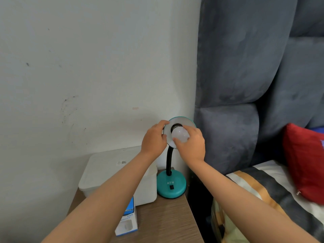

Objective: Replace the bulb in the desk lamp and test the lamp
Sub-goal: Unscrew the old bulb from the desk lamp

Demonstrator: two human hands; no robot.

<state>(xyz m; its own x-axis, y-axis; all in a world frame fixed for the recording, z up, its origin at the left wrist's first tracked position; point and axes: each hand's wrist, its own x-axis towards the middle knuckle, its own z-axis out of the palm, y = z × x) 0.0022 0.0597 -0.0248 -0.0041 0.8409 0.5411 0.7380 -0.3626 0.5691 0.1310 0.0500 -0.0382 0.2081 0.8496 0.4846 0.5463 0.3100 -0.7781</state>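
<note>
While the left hand [154, 139] grips the shade [181, 120] rim, the right hand [192, 143] cups the bulb [179, 135] — best turned straight, gently, with the shade kept steady.

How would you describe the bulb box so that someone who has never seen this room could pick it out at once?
Start at the wooden bedside table between the wall and the bed. On it stand a teal desk lamp and a white lidded plastic bin. The bulb box stands in front of the bin, the only blue-and-white carton there.
</note>
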